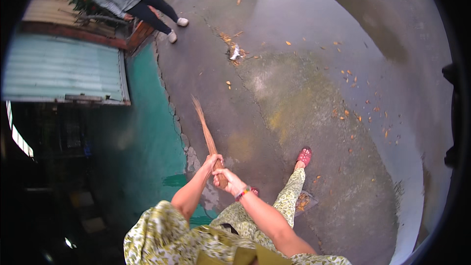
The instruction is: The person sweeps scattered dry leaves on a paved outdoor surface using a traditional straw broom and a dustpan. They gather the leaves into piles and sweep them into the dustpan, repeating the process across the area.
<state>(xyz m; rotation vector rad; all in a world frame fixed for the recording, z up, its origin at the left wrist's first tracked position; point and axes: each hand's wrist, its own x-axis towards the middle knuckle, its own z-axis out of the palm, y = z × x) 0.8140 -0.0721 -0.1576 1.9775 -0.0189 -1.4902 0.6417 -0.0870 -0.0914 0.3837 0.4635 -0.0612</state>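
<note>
Both my hands are wrapped round a long, thin broom (208, 136) of bundled brown sticks. My left hand (213, 161) grips it farther along, toward the sweeping end. Close below it, my right hand (229, 181) holds the bound end, a colourful bracelet on that wrist. The broom points away from me and slightly left, its frayed tip over the grey concrete; whether the tip touches the ground I cannot tell. Ahead lies a small heap of orange-brown leaves with a crumpled white scrap (235, 52).
A person (142, 2) stands at the far left by a plant (86, 4). Green flooring (147, 88) meets the concrete at a cracked edge, beside a pale corrugated sheet (64, 66). Loose leaves (346, 113) lie rightward; more leaves (303, 201) sit by my red-shod right foot (304, 156).
</note>
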